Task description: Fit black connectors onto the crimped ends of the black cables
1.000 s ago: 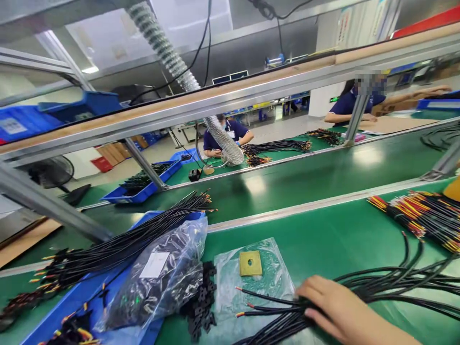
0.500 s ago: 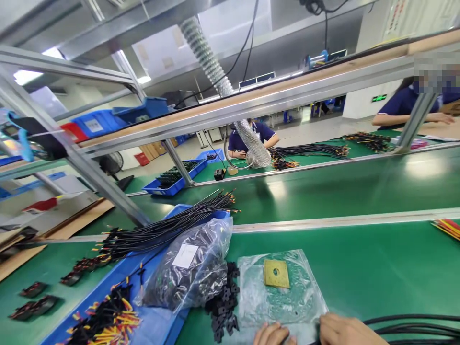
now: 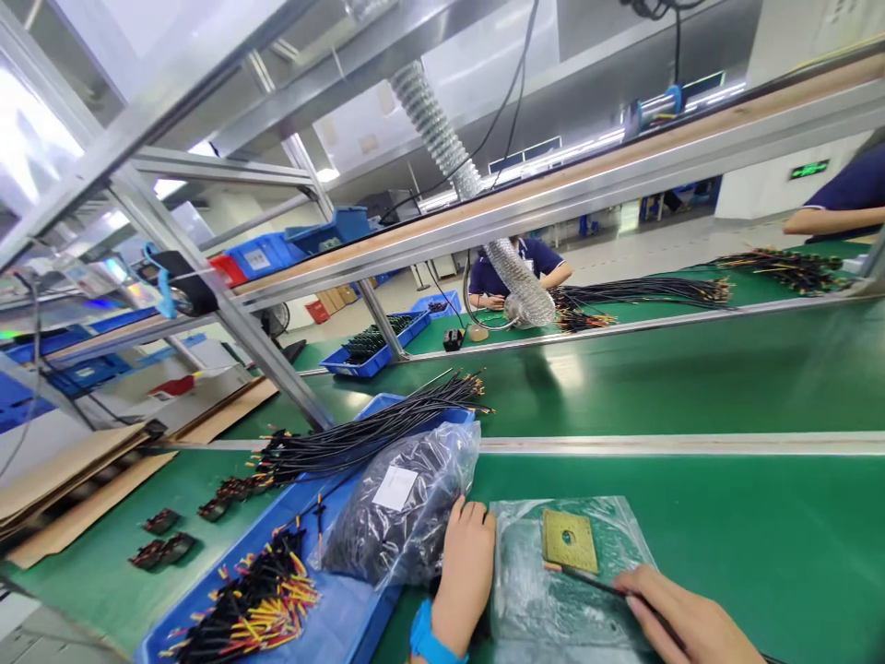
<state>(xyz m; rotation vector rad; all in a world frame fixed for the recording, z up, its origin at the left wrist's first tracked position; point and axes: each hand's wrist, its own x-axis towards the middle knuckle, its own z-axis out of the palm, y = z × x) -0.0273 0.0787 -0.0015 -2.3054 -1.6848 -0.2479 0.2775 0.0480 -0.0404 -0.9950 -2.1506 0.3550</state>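
Note:
My left hand [image 3: 465, 563], a blue band at its wrist, rests with curled fingers at the edge of a clear bag of black parts [image 3: 405, 505]; what is under the fingers is hidden. My right hand [image 3: 681, 616] pinches a thin black cable [image 3: 587, 579] whose tip lies just below a square brass plate [image 3: 570, 540]. That plate lies on a flat clear plastic bag [image 3: 546, 590] on the green bench [image 3: 725, 544].
A blue tray [image 3: 277, 544] at the left holds black cables with yellow-red ends [image 3: 263, 604] and a long black cable bundle [image 3: 359, 433]. Small black connectors [image 3: 162, 537] lie further left. Beyond a metal rail [image 3: 656, 444] runs a green conveyor [image 3: 656, 378]; other people sit behind it.
The view has swung left and up. My left hand has moved up beside the bag of black parts. My right hand has left the cable bundle and now holds one cable by the brass plate.

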